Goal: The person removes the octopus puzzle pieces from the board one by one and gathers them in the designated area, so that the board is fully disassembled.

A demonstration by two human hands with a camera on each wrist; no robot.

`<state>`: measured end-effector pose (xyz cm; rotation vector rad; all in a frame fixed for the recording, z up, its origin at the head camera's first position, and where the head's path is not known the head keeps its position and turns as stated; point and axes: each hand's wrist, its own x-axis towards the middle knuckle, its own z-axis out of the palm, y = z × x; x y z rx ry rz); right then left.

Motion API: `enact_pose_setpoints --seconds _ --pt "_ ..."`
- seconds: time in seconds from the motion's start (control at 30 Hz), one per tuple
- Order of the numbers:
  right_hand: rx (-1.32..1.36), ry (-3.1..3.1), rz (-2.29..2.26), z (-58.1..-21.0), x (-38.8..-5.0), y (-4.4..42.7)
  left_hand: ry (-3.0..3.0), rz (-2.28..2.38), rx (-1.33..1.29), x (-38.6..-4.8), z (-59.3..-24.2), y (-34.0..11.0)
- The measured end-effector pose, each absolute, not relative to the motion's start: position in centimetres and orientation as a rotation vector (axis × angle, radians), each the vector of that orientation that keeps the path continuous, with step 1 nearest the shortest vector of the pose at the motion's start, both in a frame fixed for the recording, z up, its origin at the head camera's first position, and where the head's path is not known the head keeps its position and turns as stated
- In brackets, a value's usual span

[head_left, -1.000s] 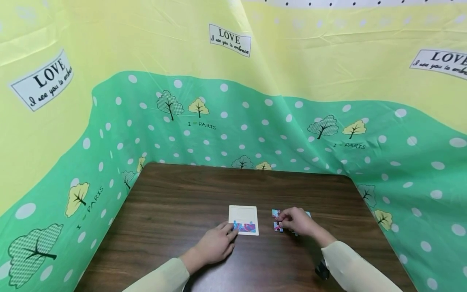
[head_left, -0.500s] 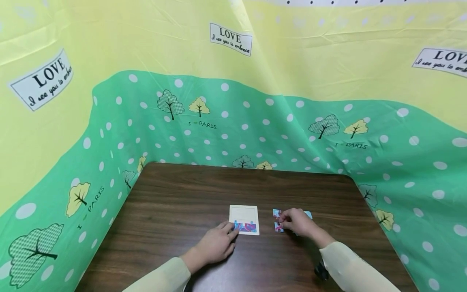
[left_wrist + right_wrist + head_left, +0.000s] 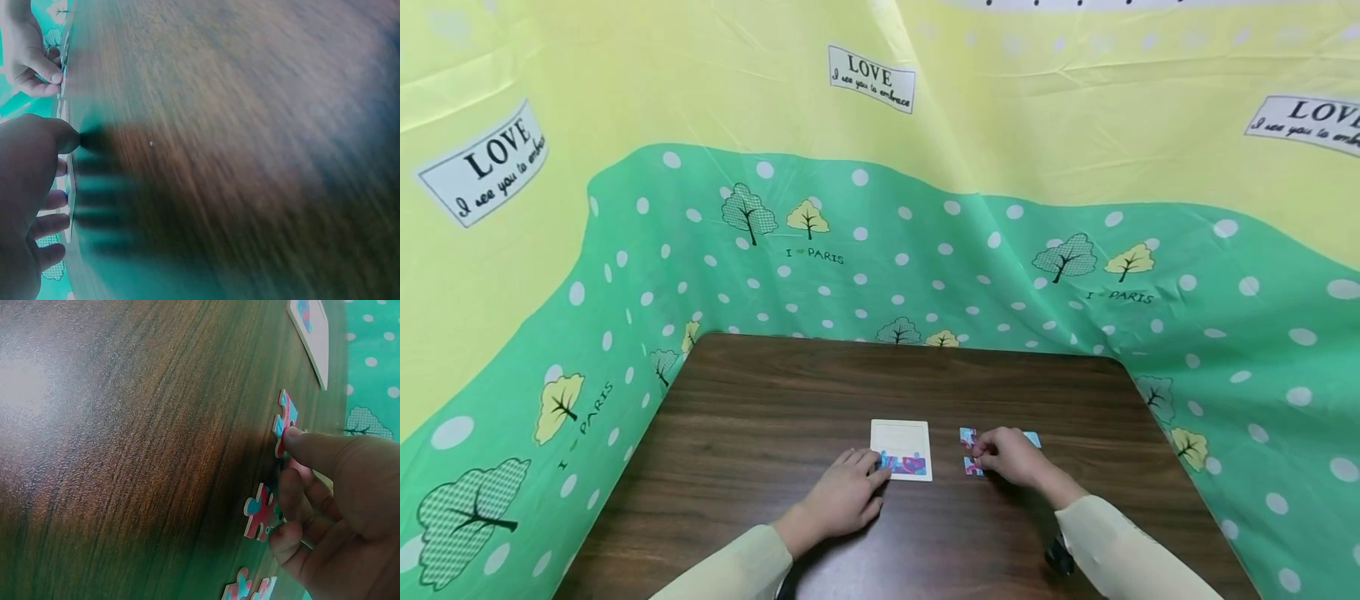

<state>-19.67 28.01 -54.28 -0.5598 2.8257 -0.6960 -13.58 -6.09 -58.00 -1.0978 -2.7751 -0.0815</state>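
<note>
A square pale puzzle tray lies on the table, with joined blue, pink and purple pieces along its near side. My left hand rests at the tray's left edge, its fingertips on the near-left corner and the thumb beside the pieces. To the right, my right hand is low over loose puzzle pieces. In the right wrist view its thumb and fingers pinch a blue and pink puzzle piece; the fingers partly hide it. Another loose piece lies under the curled fingers.
More loose pieces lie nearer the wrist in the right wrist view, and a blue piece shows behind the right hand. The dark wooden table is walled by a green and yellow printed curtain.
Both hands stay almost still over the last second. The tray and the pieces keep their places; the head view shifts only slightly.
</note>
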Motion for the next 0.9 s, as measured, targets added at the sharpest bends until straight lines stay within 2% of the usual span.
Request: enact_pose_setpoints --seconds 0.37,0.9 --pt "-0.540 2.814 -0.695 -53.8 -19.9 26.9 -2.795 -0.078 -1.100 -13.6 -57.6 -5.9" --pt "-0.801 2.764 -0.652 -53.5 -20.2 20.5 -2.721 -0.044 -1.210 -13.8 -57.6 -4.5"
